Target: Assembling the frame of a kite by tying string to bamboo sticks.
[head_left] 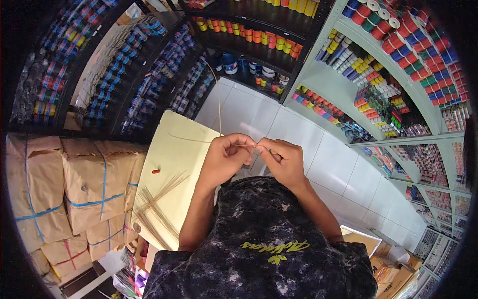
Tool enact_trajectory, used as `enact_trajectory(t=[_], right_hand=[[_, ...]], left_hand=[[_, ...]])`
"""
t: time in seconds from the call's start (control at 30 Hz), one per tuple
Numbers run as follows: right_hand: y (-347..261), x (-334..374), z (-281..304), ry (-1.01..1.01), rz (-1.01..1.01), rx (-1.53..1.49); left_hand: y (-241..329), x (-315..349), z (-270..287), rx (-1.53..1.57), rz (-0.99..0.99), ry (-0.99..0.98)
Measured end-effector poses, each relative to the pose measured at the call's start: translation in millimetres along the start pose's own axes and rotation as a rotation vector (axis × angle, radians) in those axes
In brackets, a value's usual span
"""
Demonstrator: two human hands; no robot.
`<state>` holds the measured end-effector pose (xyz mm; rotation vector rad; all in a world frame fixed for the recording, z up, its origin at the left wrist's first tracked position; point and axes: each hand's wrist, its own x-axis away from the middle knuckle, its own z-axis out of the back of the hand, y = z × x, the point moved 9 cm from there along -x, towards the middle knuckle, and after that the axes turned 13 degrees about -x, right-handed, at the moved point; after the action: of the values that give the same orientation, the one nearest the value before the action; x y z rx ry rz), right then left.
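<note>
Your left hand (226,157) and right hand (281,158) meet fingertip to fingertip, both pinching one thin, stiff straw strand (219,107) above the smooth pale-yellow surface (174,144) strewn with loose strands (157,209)

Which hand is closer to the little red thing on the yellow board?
Left. The left hand is just right of the little red thing on the yellow board; the right hand is farther right, beyond the left.

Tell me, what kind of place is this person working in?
Probably a shop or stockroom for thread and craft supplies. Shelves on all sides are packed with colourful spools, tied brown paper bundles are stacked to the left, and both hands pinch a thin strand.
</note>
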<state>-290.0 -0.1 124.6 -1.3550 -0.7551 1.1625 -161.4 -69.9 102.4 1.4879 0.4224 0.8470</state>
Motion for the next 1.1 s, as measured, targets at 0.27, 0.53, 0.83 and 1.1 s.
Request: enact_trajectory(t=[0.27,0.53,0.83,1.1], right_hand=[[12.5,5.7,-1.9,0.012,-0.061,-0.092],[37.7,12.6,3.0,0.144,-0.182,-0.288],[44.4,7.4,7.8,0.165,-0.077,-0.205],[16.3,1.1,6.3,0.045,0.034,-0.362]], left_hand=[[2.2,2.1,2.2,-0.117,0.001,0.015],[7.8,6.1,12.7,-0.088,-0.056,0.179],[7.9,7.7,12.9,-0.126,-0.056,0.196],[6.7,8.3,6.3,-0.111,-0.038,0.143]])
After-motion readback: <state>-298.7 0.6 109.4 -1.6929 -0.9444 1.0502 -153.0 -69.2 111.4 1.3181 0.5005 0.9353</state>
